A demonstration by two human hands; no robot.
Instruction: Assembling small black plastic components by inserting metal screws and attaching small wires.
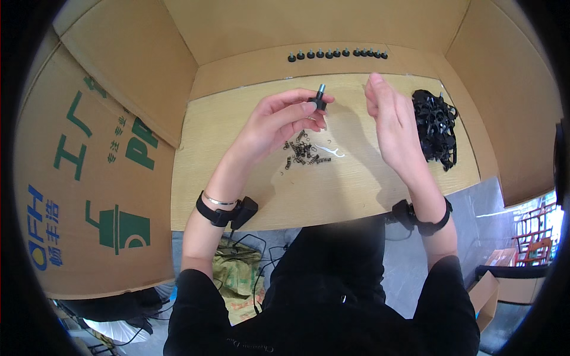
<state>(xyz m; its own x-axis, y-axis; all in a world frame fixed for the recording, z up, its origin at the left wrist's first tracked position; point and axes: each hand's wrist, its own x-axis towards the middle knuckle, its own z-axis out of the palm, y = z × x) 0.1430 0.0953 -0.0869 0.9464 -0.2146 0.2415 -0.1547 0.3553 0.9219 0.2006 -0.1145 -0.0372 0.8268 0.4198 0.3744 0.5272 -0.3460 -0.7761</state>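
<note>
My left hand [274, 121] grips a black knob screw [319, 101] between thumb and fingers, its silver threaded stud pointing up. It hovers over the far middle of the wooden board. Level with it on the right, my right hand [387, 115] is raised with its fingers bent and pressed together. Whatever is between those fingertips, if anything, is hidden. Below and between the hands lies a loose heap of small dark springs and rings [303, 151]. A silver fork-ended tool [331, 151] rests at the heap's right side.
Several finished-looking black knob screws [329, 54] stand upright in a row along the back. To the right sits a pile of black plastic parts [436, 127]. Cardboard walls [113, 178] enclose the wooden board [237, 202] on the left, back and right.
</note>
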